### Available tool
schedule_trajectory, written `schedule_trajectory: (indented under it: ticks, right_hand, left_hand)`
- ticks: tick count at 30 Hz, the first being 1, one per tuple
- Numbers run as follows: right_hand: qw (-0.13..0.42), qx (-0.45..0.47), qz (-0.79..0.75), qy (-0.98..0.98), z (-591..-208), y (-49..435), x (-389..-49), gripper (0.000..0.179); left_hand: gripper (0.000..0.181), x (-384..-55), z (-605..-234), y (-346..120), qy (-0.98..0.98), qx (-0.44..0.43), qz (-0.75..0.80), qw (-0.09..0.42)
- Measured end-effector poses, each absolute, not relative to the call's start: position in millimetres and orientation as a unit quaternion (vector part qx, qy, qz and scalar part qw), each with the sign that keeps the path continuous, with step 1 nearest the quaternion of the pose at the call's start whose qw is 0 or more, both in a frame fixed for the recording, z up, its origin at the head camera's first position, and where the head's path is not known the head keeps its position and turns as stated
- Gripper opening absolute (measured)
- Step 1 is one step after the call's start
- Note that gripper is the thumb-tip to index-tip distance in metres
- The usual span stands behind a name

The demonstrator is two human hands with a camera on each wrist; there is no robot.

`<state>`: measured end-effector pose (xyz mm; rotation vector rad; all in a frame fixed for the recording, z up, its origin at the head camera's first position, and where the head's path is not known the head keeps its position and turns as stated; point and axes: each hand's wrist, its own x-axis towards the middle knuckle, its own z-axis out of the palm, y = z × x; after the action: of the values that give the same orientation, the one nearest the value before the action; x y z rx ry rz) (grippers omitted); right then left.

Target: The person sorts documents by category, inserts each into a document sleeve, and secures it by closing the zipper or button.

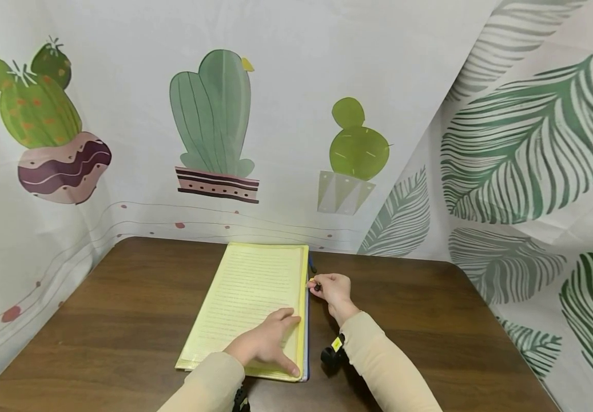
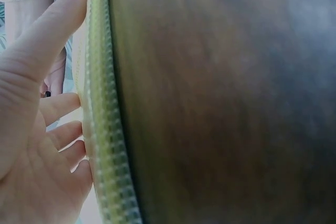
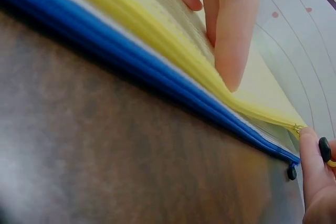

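A yellow zip pouch [image 1: 239, 286] with lined pages showing through lies flat on the table. Under it, a blue zip pouch [image 3: 157, 72] shows only along its edge, with a white edge between them. My left hand [image 1: 267, 342] rests on the yellow pouch near its lower right corner, thumb and fingers spread. At the upper part of the right edge, my right hand [image 1: 334, 289] pinches the yellow pouch's zipper pull, which has a black end [image 3: 324, 149]. The yellow zipper edge bows up slightly from the blue one there in the right wrist view.
The blue pouch's own black-ended pull [image 3: 292, 172] hangs at its far corner. A brown wooden table [image 1: 409, 320] carries the stack. Behind stands a white curtain [image 1: 291, 114] printed with cacti and leaves. A black wrist camera [image 1: 332, 356] sits by the right sleeve.
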<state>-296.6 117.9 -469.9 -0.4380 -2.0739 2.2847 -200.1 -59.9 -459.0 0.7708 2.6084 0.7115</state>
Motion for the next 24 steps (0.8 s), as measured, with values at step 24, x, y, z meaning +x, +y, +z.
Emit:
schedule_trajectory:
  ticks: [24]
  right_hand:
    - [0.045, -0.140, 0.746, -0.650, -454.5, 111.7, -316.1, 0.015]
  left_hand:
    - [0.110, -198.9, -457.5, -59.2, 0.916, 0.267, 0.250, 0.163]
